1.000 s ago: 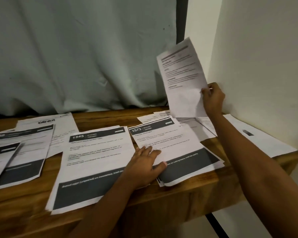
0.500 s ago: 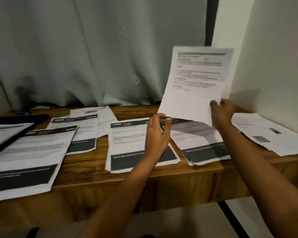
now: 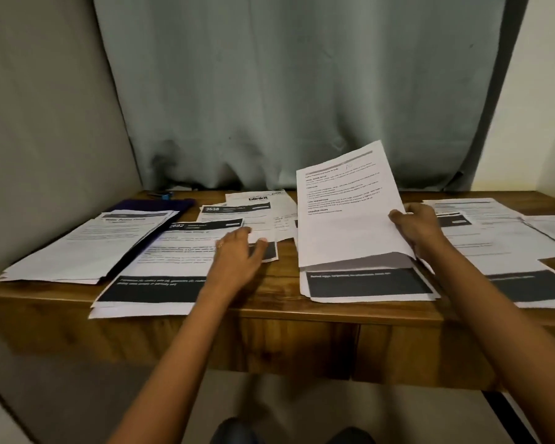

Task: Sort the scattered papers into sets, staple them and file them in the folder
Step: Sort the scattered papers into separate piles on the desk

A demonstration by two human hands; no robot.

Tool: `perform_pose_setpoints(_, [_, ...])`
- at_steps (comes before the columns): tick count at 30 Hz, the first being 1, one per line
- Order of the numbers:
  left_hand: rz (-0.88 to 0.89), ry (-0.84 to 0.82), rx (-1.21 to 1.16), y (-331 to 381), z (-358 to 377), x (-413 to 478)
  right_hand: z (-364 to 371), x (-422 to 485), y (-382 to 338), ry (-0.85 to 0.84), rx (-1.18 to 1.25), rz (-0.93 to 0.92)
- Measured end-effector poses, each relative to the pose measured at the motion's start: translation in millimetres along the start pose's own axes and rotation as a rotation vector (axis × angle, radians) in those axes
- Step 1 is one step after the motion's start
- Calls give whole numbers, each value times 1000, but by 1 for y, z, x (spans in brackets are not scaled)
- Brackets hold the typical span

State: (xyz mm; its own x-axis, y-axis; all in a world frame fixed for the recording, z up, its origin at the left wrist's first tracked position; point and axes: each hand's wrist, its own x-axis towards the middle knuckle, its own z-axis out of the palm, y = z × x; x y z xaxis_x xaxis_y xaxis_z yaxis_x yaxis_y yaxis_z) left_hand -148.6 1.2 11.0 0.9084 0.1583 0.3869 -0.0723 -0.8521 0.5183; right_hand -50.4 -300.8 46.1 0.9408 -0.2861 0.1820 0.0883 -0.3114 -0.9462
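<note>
Papers lie scattered over the brown wooden table (image 3: 269,315), which stands against a grey-green curtain (image 3: 269,91). At the far left a dark purple folder (image 3: 161,205) lies flat with a loose white stack (image 3: 87,245) overlapping its near side, and a small blue object (image 3: 164,196), too blurred to name, sits just behind it. Between folder and centre lie a sheet headed 2692 with a dark bottom band (image 3: 161,261), a sheet headed 3638 (image 3: 237,209) and a sheet printed blinkit (image 3: 260,198). More white pages (image 3: 494,238) spread to the right. My right hand (image 3: 418,225) pinches the right edge of a white printed sheet (image 3: 346,213), thumb on its face and fingers curled behind, holding it tilted up. Its lower edge hangs over a dark-banded stack at the table's front edge (image 3: 366,283), hiding that stack's upper half. My left hand (image 3: 237,254) reaches forward palm down, fingers straight and slightly apart, over the right side of the 2692 sheet; whether it presses the paper I cannot tell.
</note>
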Motion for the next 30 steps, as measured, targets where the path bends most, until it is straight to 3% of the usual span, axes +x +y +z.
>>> perform_pose_setpoints(7, [-164, -202, 339, -86, -37, -7, 56, -13, -9, -53, -2, -22])
perform_pose_setpoints(11, [-166, -272, 373, -101, -35, -14, 79, -20, -10, -52, 31, -5])
perform_pose_setpoints(30, [-159, -305, 441, -107, -28, -15, 112, -24, -6, -121, 14, 31])
